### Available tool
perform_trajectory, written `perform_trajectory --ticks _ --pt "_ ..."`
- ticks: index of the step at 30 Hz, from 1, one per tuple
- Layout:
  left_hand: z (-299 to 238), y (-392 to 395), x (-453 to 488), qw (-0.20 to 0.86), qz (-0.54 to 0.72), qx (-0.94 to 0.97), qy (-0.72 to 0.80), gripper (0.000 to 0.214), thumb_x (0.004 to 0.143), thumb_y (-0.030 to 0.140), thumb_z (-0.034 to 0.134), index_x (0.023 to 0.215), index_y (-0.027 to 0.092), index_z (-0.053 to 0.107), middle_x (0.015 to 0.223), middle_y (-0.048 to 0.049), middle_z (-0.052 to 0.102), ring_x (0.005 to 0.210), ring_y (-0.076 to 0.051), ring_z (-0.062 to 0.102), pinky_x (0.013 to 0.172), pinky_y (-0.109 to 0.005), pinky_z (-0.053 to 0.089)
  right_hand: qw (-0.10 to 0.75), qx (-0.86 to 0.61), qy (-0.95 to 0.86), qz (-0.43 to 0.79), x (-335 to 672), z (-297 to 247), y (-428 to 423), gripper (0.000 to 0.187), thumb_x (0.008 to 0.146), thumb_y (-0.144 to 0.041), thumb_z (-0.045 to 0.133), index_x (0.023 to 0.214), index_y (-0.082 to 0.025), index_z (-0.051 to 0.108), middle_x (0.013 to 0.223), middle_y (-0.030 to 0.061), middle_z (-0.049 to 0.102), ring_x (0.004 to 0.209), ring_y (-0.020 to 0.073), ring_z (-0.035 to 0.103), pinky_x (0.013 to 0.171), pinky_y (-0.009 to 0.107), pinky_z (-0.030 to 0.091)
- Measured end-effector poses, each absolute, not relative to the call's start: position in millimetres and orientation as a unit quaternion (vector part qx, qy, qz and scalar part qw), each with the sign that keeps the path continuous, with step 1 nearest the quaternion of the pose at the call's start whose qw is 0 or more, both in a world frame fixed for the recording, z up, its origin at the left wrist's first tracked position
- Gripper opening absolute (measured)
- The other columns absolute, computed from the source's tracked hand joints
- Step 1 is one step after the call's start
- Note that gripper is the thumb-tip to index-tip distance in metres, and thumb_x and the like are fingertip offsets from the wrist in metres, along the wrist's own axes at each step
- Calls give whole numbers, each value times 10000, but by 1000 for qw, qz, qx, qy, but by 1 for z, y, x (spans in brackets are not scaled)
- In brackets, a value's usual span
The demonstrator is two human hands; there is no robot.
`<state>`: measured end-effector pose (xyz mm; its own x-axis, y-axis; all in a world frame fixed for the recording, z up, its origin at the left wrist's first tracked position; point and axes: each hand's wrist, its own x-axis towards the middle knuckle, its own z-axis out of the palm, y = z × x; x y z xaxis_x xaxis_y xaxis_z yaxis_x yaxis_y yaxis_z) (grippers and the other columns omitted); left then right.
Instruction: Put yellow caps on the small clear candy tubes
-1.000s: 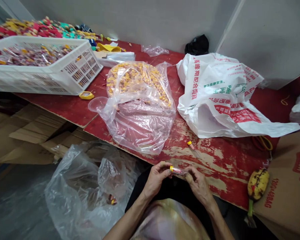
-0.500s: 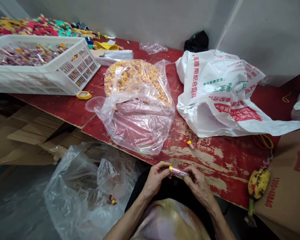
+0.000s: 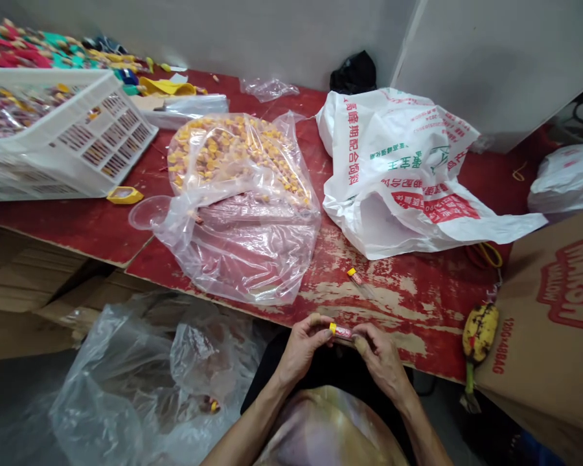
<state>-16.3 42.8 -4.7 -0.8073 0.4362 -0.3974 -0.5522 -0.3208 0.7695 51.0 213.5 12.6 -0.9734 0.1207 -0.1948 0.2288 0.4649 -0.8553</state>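
Note:
My left hand (image 3: 302,346) and my right hand (image 3: 377,353) are together at the near edge of the worn red table (image 3: 393,298). Both pinch a small clear tube with a yellow cap (image 3: 341,332), held level between them. My left fingers are at the capped end and my right fingers close round the other end. A second small tube with a yellow cap (image 3: 355,278) lies on the table just beyond my hands. Further back sits a clear plastic bag (image 3: 243,194) full of small yellow and red pieces.
A white slotted crate (image 3: 68,136) with filled tubes stands at the left. A white printed bag (image 3: 408,175) lies at the right, a cardboard box (image 3: 554,317) and a spotted banana (image 3: 479,330) beside it. A clear bag (image 3: 140,382) hangs below the table edge.
The view has shifted to the right, so everything on the table sits further left. My hands stay together on the tube, and my right fingers now cover more of it.

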Motion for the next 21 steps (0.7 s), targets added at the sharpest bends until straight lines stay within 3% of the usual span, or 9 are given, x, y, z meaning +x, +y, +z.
perform_trajectory --ticks 5,8,12,15,17,19,21 --pt "-7 50 -18 319 807 -63 493 244 647 262 771 844 144 690 657 -7 653 567 -104 555 586 -215 438 -27 96 844 -527 57 14 217 201 850 -339 515 985 -199 563 979 58 568 855 181 551 710 268 436" --pt "-6 52 -19 326 802 -53 499 237 655 257 767 853 148 693 657 -5 650 574 -104 551 592 -216 432 0 125 842 -526 57 9 218 242 870 -401 484 923 -190 592 821 34 591 705 163 542 607 258 410" --pt "-4 52 -20 316 803 -51 503 240 651 258 772 852 154 696 658 5 642 571 -98 545 595 -214 428 17 151 847 -510 55 2 215 441 906 -482 362 653 -180 559 563 -5 488 535 138 449 505 256 323" --pt "-2 50 -20 298 810 -63 502 245 641 267 779 839 150 694 672 2 647 571 -101 552 589 -217 431 28 138 844 -517 54 6 214 307 869 -431 454 925 -170 605 694 3 568 571 135 479 537 248 368" --pt "-2 49 -20 291 814 -73 498 253 633 271 784 834 148 693 682 0 651 573 -106 561 583 -220 433 31 128 846 -516 54 10 216 331 840 -392 502 1087 -179 558 802 15 600 618 138 509 569 244 399" --pt "-2 50 -20 294 815 -72 494 260 628 272 788 836 147 694 682 0 649 570 -106 562 581 -222 436 24 122 857 -500 54 12 218 280 854 -399 472 990 -181 583 761 15 593 620 143 510 563 245 387" --pt "-2 51 -20 300 815 -63 491 264 629 273 789 840 147 694 675 2 644 563 -103 556 583 -225 436 12 124 869 -479 55 11 220 341 888 -435 390 750 -182 573 637 10 547 581 147 485 532 252 347"
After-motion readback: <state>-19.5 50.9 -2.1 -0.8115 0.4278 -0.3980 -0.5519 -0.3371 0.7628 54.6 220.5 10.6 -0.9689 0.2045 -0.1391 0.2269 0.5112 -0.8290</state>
